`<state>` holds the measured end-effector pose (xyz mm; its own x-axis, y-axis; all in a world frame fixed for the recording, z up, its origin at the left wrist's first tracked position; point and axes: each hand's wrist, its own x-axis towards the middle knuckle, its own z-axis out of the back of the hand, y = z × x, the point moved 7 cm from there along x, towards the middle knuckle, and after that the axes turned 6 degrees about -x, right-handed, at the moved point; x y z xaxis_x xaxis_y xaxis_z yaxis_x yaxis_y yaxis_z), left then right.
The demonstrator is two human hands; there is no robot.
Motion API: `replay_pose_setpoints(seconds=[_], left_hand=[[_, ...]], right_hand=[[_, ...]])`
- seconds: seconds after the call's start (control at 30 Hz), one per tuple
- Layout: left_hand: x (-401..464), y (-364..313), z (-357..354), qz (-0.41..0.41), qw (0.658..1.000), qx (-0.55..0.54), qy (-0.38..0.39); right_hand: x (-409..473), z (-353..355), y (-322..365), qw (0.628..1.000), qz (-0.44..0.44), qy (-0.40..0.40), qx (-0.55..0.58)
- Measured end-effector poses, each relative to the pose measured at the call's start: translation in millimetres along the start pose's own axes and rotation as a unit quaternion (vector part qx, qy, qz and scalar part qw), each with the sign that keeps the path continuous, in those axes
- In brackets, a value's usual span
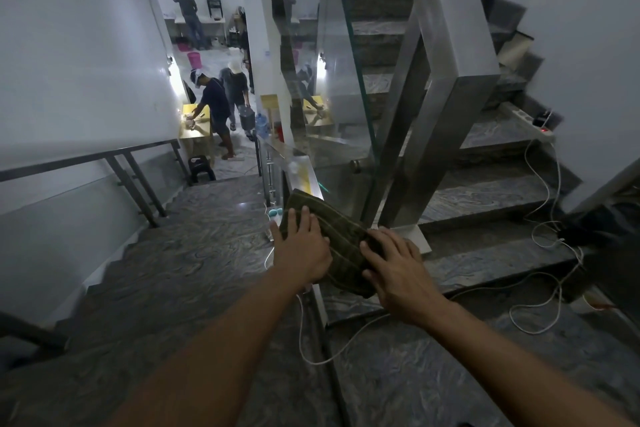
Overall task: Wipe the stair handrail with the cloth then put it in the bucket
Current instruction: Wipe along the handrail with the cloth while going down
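Note:
A dark green cloth (pixel 332 229) lies draped over the top of the metal stair handrail (pixel 298 170), which runs down and away from me above a glass panel. My left hand (pixel 301 246) presses flat on the cloth's left side with its fingers spread. On the cloth's near right end rests my right hand (pixel 398 270), fingers also spread over it. Far below in the lit room stands a pink bucket (pixel 194 60); no other bucket shows near me.
Grey marble steps descend ahead and climb at the right. White cables (pixel 540 281) trail over the right steps to a power strip (pixel 530 123). A second rail (pixel 86 159) lines the left wall. Several people stand in the room below.

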<state>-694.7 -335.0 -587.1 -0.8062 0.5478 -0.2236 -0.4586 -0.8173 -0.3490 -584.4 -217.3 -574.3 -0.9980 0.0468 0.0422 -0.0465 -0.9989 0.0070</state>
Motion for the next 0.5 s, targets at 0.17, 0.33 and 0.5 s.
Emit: replay_pose_setpoints(seconds=[0.17, 0.33, 0.5], left_hand=[[19, 17, 7, -0.031, 0.999, 0.002, 0.033], [38, 25, 14, -0.033, 0.998, 0.005, 0.054], [52, 28, 16, -0.040, 0.997, 0.027, 0.068]], right_hand=[[8, -12, 21, 0.997, 0.041, 0.040, 0.052], [8, -13, 35, 0.999, 0.032, 0.015, -0.027], [22, -10, 56, 0.998, 0.053, 0.016, -0.020]])
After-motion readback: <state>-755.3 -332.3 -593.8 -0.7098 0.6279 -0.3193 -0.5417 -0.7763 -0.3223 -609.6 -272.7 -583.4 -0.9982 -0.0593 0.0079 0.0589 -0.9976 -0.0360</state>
